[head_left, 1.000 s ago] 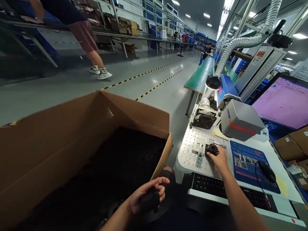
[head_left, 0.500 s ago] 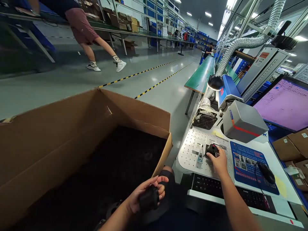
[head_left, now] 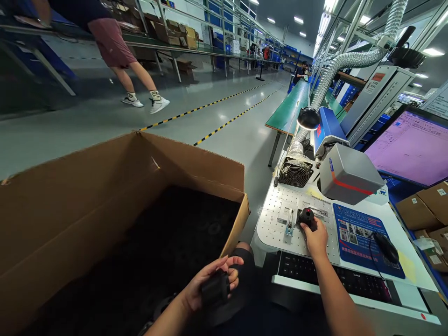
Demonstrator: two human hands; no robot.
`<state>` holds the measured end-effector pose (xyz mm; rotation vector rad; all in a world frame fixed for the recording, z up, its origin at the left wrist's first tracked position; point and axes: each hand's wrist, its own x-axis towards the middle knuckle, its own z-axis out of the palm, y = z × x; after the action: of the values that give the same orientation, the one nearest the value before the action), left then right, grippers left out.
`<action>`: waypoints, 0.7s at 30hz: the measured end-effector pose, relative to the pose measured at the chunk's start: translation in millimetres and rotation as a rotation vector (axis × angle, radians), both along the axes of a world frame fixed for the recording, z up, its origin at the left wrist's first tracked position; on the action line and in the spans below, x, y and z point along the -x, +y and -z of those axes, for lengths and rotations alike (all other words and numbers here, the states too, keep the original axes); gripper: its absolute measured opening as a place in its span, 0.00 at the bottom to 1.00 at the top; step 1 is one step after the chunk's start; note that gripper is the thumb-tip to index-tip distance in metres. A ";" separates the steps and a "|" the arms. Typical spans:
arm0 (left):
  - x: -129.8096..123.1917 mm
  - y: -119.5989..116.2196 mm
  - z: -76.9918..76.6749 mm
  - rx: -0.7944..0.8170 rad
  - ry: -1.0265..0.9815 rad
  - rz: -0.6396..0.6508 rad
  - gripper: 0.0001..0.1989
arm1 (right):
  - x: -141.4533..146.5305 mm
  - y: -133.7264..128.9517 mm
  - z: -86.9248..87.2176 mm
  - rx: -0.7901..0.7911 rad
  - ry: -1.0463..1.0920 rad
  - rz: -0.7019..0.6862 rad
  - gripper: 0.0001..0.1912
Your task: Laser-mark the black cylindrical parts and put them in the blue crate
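Observation:
A black cylindrical part (head_left: 214, 288) rests in my left hand (head_left: 199, 284), its fingers curled around it beside the near edge of a large cardboard box (head_left: 70, 186). My right hand (head_left: 317, 237) grips a second black round part (head_left: 306, 216) on the perforated metal plate (head_left: 271, 228). A small red light spot shows on that part's top. It sits at a metal clamp fixture (head_left: 290, 221), below a grey machine head (head_left: 350, 175). Dark contents fill the bottom of the box; single pieces are hard to make out there.
A keyboard (head_left: 301, 270) lies in front of the plate, with a blue mat (head_left: 360, 242) and a mouse (head_left: 386, 248) to the right. Behind stand a fan (head_left: 296, 171), a flexible duct (head_left: 325, 79) and a monitor (head_left: 413, 144). Another person (head_left: 112, 46) walks at the far left.
The other person's legs have come closer together at the far left. The view has shifted slightly. Both my hands keep their holds, with hardly any movement.

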<state>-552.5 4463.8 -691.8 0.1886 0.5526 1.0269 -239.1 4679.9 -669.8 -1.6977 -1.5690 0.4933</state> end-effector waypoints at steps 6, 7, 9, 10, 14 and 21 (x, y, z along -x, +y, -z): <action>-0.5 -1.3 4.0 -0.007 0.004 -0.011 0.20 | 1.5 -0.6 -6.6 0.017 -0.024 -0.019 0.34; -0.3 -1.5 3.8 -0.002 0.004 -0.014 0.20 | -0.6 -2.9 -8.8 0.011 -0.014 -0.021 0.36; -0.3 -1.7 2.2 0.009 0.001 -0.015 0.20 | -8.3 -12.6 -13.9 -0.008 0.007 -0.018 0.37; -0.6 -1.5 0.8 0.010 -0.003 -0.016 0.20 | -13.9 -20.5 -16.5 -0.025 0.020 -0.018 0.36; -4.4 0.8 -6.8 0.012 0.002 -0.016 0.18 | -43.4 -70.3 -21.2 -0.109 0.069 -0.040 0.26; -4.3 5.4 -9.7 0.094 -0.003 0.047 0.15 | -75.5 -158.4 4.9 -0.037 0.039 -0.121 0.18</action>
<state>-548.1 4469.2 -682.1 0.1166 0.5900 0.9531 -163.6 4521.5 -674.7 -1.5629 -1.6494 0.5510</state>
